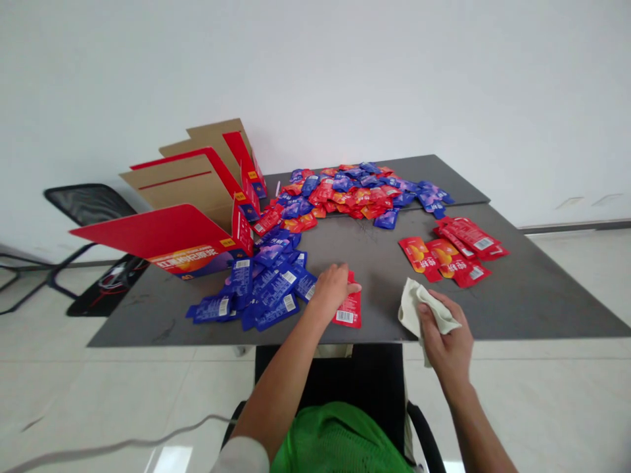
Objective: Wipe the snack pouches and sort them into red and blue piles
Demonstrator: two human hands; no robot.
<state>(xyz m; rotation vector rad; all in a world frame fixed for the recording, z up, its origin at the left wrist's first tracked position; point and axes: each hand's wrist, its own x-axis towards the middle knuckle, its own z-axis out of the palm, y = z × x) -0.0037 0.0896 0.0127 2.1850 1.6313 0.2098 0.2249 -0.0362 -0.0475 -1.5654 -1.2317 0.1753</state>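
My left hand (331,289) rests on a red packet (349,310) near the front edge of the dark grey table (532,289), fingers curled over its top. Just left of it lies a heap of blue packets (261,286). My right hand (446,338) grips a cream cloth (419,305) at the table's front edge, right of the red packet. A small group of red packets (453,253) lies beyond the cloth on the right.
An open red and brown cardboard box (192,203) stands at the table's left. A long mixed pile of red and blue packets (355,190) runs along the back. A black chair (93,207) stands on the floor at the left. A cable (123,447) crosses the floor.
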